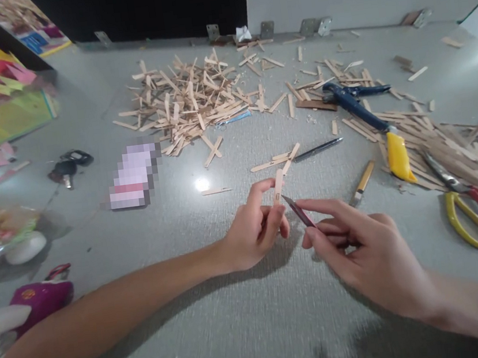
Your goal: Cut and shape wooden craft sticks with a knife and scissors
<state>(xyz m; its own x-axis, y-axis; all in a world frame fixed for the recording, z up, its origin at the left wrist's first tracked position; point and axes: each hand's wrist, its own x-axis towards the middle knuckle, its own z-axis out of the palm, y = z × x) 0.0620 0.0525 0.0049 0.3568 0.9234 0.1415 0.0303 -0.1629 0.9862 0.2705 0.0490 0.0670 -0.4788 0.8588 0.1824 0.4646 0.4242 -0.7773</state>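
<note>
Wooden stick, its long axis pointing mostly away from the person, was, as I saw, pinched in the left hand, the nearer one, while the right hand gripped a slim blade, its tip just right of the stick.

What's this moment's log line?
left hand: holds wooden stick | right hand: holds craft knife | tip: beside stick, contact unclear

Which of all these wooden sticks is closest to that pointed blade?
The stick pinched in the left hand, bearing a small dark mark; the blade in the right hand nearly meets it. Other sticks lie farther away.
</note>
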